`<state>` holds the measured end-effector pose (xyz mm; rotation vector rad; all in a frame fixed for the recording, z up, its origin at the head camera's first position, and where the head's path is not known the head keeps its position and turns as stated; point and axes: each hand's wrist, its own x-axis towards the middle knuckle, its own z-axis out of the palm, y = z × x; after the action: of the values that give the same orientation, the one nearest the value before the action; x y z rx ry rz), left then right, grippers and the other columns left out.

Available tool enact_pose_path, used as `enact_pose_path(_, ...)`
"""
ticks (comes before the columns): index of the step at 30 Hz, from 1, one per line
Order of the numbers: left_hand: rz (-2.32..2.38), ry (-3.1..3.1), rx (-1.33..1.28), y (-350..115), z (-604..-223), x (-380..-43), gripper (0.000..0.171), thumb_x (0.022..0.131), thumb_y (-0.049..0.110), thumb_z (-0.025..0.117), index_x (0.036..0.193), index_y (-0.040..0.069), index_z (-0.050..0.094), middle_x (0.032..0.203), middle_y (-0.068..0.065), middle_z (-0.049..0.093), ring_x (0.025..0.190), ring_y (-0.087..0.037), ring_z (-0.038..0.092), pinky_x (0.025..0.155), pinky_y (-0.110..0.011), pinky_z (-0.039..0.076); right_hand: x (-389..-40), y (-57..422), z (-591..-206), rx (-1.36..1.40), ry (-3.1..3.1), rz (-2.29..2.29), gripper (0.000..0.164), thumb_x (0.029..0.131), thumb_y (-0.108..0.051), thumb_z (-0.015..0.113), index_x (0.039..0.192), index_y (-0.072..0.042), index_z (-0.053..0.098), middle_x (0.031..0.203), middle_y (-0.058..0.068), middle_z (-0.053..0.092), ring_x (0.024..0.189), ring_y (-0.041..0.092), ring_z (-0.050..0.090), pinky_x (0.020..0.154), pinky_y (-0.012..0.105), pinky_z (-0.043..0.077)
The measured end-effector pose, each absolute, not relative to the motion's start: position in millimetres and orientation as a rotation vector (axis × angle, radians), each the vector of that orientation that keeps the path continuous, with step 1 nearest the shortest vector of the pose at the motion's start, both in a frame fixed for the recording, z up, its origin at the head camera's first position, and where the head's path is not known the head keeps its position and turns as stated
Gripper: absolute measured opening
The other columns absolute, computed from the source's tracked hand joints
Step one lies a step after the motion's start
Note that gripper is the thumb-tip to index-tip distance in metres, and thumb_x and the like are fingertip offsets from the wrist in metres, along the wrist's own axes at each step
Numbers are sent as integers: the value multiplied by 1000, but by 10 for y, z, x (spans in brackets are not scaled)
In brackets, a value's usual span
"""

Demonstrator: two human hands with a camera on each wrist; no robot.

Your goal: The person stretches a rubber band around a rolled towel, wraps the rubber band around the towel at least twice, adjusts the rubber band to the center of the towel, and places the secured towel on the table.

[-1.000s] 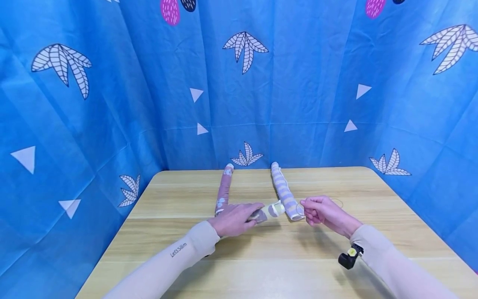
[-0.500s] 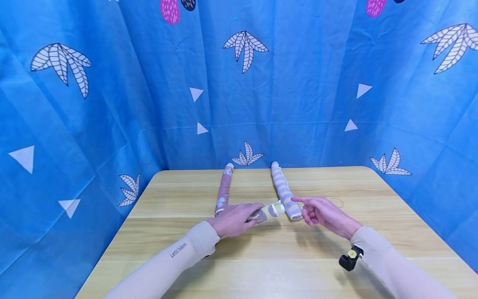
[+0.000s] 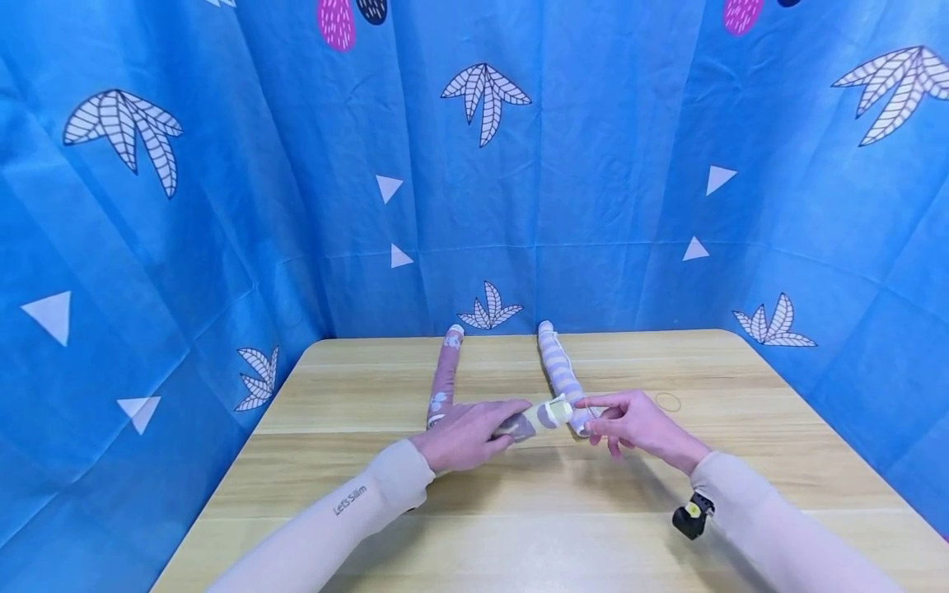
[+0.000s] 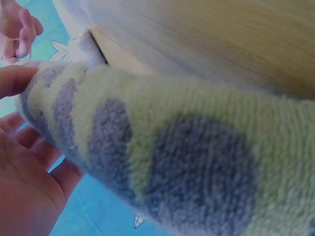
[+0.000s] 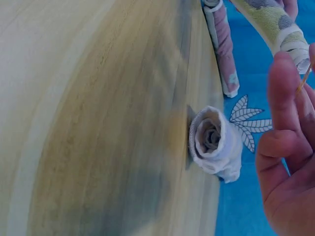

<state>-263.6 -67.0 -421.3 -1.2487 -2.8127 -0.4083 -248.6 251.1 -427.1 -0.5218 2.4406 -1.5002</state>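
My left hand (image 3: pixel 465 435) grips a rolled towel (image 3: pixel 528 422), yellow-green with grey spots, holding it over the middle of the table. Its white-edged end points right, toward my right hand (image 3: pixel 643 425). A thin tan rubber band (image 5: pixel 305 78) sits at the right hand's fingertips, with thumb and forefinger spread and bent around it, right by the towel's end. In the left wrist view the spotted towel (image 4: pixel 197 167) fills much of the picture, lying along the palm and fingers.
A rolled purple-and-white striped towel (image 3: pixel 558 362) lies behind the right fingertips. Left of it is a rolled pink towel (image 3: pixel 446 371), its near end behind the left hand. Another rubber band (image 3: pixel 678 403) lies on the wooden table (image 3: pixel 741 461). Blue curtain (image 3: pixel 608 165) surrounds the table's back and sides.
My right forefinger straightened out, then bent again, and the thumb has come away from it with the rubber band at the tips. The spotted towel's right end has risen slightly toward the right hand.
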Motion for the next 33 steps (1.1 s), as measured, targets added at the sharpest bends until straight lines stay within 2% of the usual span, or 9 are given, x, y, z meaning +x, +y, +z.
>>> enact_pose_path(3, -408, -2806, -1253, -681, -4211, -2626, 54, 101, 32, 59, 151, 34, 39, 135, 7, 62, 106, -8, 63, 91, -34, 53, -2491, 2492, -4263, -545, 2465, -1510, 57, 91, -19, 74, 142, -4, 55, 97, 24, 73, 65, 29, 69, 50, 25, 46)
enact_pose_path(6, -412, -2805, -1252, -695, -4217, -2624, 55, 101, 33, 58, 152, 34, 37, 138, 6, 61, 110, -9, 63, 92, -35, 53, -2492, 2477, -4264, -589, 2482, -1520, 63, 89, -19, 76, 145, -4, 51, 105, 23, 72, 85, 27, 71, 67, 27, 54)
enact_pose_path(9, -418, -2802, -1255, -701, -4218, -2625, 56, 101, 34, 58, 153, 35, 37, 140, 5, 60, 113, -10, 63, 94, -36, 53, -2492, 2455, -4274, -647, 2510, -1523, 67, 85, -20, 80, 144, -4, 51, 108, 21, 70, 101, 26, 66, 83, 29, 53)
enact_pose_path(13, -429, -2788, -1263, -700, -4222, -2627, 56, 101, 34, 59, 153, 35, 37, 139, 5, 60, 114, -11, 63, 96, -36, 53, -2496, 2413, -4286, -688, 2564, -1500, 69, 81, -21, 83, 140, -5, 51, 113, 20, 65, 104, 30, 60, 79, 29, 51)
enact_pose_path(18, -457, -2773, -1281, -699, -4209, -2609, 55, 101, 31, 59, 152, 34, 38, 137, 5, 61, 109, -9, 63, 94, -35, 53, -2496, 2375, -4309, -747, 2551, -1509, 79, 79, -25, 85, 145, -6, 46, 118, 15, 61, 107, 33, 56, 78, 31, 53)
enact_pose_path(23, -447, -2776, -1277, -680, -4190, -2587, 55, 102, 32, 58, 152, 35, 37, 137, 5, 61, 109, -9, 63, 93, -34, 53, -2493, 2327, -4354, -786, 2470, -1584, 93, 78, -25, 86, 153, -8, 34, 126, 18, 57, 115, 38, 55, 91, 46, 53)
enact_pose_path(27, -438, -2763, -1290, -662, -4165, -2574, 55, 101, 32, 58, 151, 36, 37, 134, 6, 62, 99, -8, 62, 81, -28, 53, -2502, 2264, -4383, -850, 2375, -1674, 103, 77, -22, 87, 157, -9, 22, 138, 24, 48, 120, 36, 54, 97, 60, 49)
enact_pose_path(30, -459, -2758, -1307, -646, -4149, -2569, 54, 100, 31, 59, 150, 38, 38, 129, 9, 63, 91, -7, 59, 73, -24, 50, -2508, 2224, -4388, -901, 2341, -1707, 107, 76, -23, 88, 157, -13, 18, 143, 26, 42, 120, 36, 53, 96, 61, 49)
enact_pose_path(33, -478, -2765, -1317, -631, -4138, -2563, 54, 99, 30, 61, 148, 40, 39, 126, 12, 63, 91, -6, 57, 74, -24, 49, -2496, 2177, -4379, -921, 2349, -1679, 109, 74, -18, 89, 156, -19, 17, 146, 25, 38, 120, 35, 53, 96, 55, 51)
